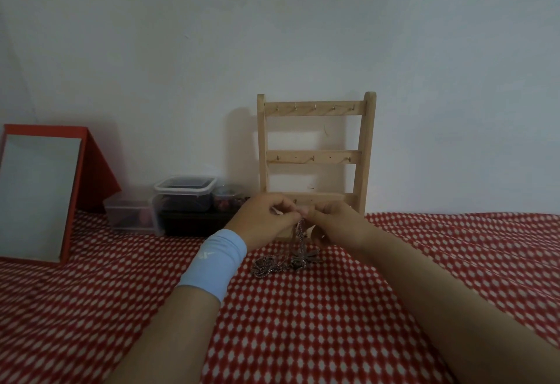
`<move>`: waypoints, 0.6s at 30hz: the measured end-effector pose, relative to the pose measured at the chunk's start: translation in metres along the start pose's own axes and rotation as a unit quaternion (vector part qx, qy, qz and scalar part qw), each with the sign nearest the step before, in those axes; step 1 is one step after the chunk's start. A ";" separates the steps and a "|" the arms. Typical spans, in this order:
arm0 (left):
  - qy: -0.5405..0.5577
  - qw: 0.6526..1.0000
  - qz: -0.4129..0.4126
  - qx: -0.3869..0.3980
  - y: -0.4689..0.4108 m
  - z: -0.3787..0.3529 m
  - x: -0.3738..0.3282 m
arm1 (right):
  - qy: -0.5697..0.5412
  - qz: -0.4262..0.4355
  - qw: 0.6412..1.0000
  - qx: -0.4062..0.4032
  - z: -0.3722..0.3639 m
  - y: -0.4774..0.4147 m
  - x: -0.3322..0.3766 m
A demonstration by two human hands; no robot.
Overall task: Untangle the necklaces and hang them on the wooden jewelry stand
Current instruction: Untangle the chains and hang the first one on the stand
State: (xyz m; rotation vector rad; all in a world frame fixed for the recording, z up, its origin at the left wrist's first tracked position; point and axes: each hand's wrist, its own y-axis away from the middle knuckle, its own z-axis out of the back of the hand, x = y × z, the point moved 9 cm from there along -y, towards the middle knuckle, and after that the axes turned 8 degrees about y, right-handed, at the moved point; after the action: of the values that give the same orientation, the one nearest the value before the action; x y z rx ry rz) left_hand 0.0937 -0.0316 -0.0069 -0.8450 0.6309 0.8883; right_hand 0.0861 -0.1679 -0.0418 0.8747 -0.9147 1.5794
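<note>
Head cam, sole view; looking fwd and down across a surface covered w/ red cloth [348,329] in a white dot pattern, pale wall [272,35] behind.

At far edge, approx centre, tight against wall: wooden jewelry stand [315,157], upright; three cross bars w/ small metal hooks; hooks on upper two bars bare; lowest bar partly hidden behind the hands.

Just in front of stand, raised a little above cloth: left hand [266,220] and right hand [337,226], fingertips meeting; both w/ fingers curled in and pressed together, pinching the top of a chain strand betw. thumb and fingertips; not spread; exact finger contact on right too small to make out. On left wrist, light-blue wristband [216,262] w/ small white mark.

Below the pinch: necklaces [280,261], dark metal chains, tangled; one stretch hanging straight down from the fingers, rest bunched in a small heap on cloth betw. the two wrists, near stand's base; spiky star-like pendant at heap's right side; no. of chains impossible to tell.

Along far edge, left of stand: clear lidded container [185,191] w/ dark contents, sitting on a darker box; just left of it, touching or nearly, a low clear box [130,215]; just right, betw. container and stand, a round jar [231,198] of reddish beads.

Toward far-left corner: mirror [36,198] in red frame, tilted back on a red prop, standing on cloth, well apart from hands.
</note>
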 end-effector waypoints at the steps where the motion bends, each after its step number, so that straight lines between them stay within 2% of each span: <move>1: 0.004 1.000 0.006 -0.008 0.000 0.002 0.003 | 0.002 -0.001 1.000 -0.006 0.000 0.000 -0.001; 8: -0.053 0.998 0.007 -0.013 -0.004 -0.001 0.007 | 0.021 0.009 0.999 -0.044 0.002 0.002 0.001; 13: -0.081 0.996 -0.017 -0.012 -0.007 -0.002 0.008 | -0.010 0.023 1.000 0.002 -0.001 0.002 0.003; 18: -0.106 0.994 0.011 0.021 -0.001 -0.007 0.011 | 0.070 0.016 0.997 -0.004 -0.002 0.001 -0.002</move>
State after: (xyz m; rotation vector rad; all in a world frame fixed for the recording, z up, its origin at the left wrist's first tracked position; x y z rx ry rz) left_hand 0.0990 -0.0338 -0.0184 -0.6954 0.4728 0.9669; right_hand 0.0857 -0.1665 -0.0445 0.7368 -0.8376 1.6426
